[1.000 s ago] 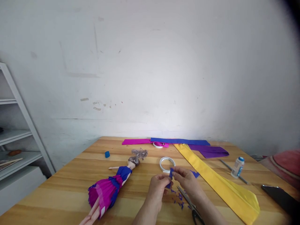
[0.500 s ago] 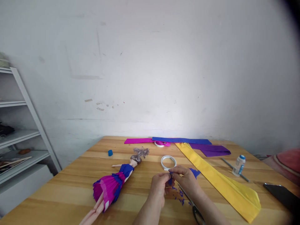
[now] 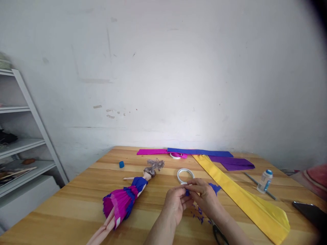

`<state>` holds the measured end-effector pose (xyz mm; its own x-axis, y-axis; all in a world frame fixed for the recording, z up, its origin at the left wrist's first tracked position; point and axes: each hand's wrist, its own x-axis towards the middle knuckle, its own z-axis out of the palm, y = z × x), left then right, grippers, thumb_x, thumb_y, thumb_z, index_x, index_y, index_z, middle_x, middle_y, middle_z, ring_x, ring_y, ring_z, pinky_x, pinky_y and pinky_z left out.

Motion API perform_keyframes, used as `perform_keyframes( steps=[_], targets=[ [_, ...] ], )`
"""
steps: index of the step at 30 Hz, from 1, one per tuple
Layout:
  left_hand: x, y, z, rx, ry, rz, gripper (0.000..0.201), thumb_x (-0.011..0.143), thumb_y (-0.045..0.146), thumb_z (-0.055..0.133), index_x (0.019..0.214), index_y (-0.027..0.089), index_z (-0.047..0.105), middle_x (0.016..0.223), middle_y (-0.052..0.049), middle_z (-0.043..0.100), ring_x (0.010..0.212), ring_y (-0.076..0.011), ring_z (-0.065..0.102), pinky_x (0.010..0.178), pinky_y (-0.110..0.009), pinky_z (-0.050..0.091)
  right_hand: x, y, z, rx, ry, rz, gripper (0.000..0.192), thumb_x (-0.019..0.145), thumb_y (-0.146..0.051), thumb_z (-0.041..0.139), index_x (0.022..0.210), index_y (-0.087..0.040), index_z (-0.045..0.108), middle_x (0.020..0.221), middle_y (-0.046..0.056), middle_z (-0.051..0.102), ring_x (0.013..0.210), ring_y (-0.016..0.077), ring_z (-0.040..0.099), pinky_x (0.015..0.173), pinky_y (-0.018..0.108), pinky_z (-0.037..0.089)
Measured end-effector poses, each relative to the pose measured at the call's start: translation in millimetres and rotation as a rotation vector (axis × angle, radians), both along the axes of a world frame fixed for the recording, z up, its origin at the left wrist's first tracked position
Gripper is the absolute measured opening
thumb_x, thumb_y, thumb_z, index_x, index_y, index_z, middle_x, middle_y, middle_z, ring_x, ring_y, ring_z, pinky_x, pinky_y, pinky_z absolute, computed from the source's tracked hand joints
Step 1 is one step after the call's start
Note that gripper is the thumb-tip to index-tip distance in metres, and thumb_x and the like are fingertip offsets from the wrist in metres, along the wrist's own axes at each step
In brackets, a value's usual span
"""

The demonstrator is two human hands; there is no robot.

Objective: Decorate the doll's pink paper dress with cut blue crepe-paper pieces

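Observation:
My left hand (image 3: 175, 202) and my right hand (image 3: 206, 199) meet over the front middle of the table, fingertips pinched together. Between them shows a small piece of blue crepe paper (image 3: 187, 193), mostly hidden by the fingers. Blue paper snippets (image 3: 200, 217) lie scattered beneath the right hand. Scissors (image 3: 219, 234) rest under my right forearm, with only part of the dark handle showing. Just beyond the fingers is a roll of white tape (image 3: 178, 176). A larger blue paper piece (image 3: 215, 188) lies right of the right hand.
A doll in a blue and magenta paper dress (image 3: 121, 204) lies at left, near a blue cap (image 3: 121, 164). Yellow (image 3: 237, 190), purple (image 3: 236, 163), blue (image 3: 201, 152) and magenta (image 3: 152, 151) strips spread behind and right. A glue bottle (image 3: 265, 182), grey stick (image 3: 250, 177) and phone (image 3: 310, 211) sit at right.
My fingers have closed further over the blue paper, so less of it shows. The left fingers have spread out beneath it. The whole view has shifted slightly.

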<state>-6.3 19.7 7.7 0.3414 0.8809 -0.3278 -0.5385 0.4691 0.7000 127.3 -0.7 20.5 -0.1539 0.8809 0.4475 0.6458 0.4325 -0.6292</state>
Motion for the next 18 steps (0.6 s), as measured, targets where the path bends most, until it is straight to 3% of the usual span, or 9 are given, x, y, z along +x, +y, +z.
perform_keyframes(
  steps=[8, 18],
  targets=[
    [-1, 1, 2.0, -0.026, -0.006, 0.011, 0.032, 0.063, 0.004, 0.051, 0.093, 0.008, 0.063, 0.071, -0.009, 0.07, 0.063, -0.0177, 0.065, 0.066, -0.032, 0.051, 3, -2, 2.9, 0.084, -0.156, 0.038, 0.035, 0.081, -0.014, 0.047, 0.104, -0.032, 0.067, 0.108, 0.003, 0.062, 0.094, 0.0186, 0.055, 0.08, 0.029, 0.045],
    [-3, 0, 5.3, -0.027, 0.014, -0.007, 0.024, 0.068, 0.011, 0.054, 0.089, 0.008, 0.063, 0.072, -0.011, 0.07, 0.064, -0.0184, 0.065, 0.067, -0.032, 0.051, 6, -9, 15.1, 0.125, -0.238, 0.092, 0.036, 0.083, -0.016, 0.042, 0.109, -0.028, 0.064, 0.108, 0.006, 0.062, 0.093, 0.0199, 0.055, 0.079, 0.029, 0.045]
  ],
)
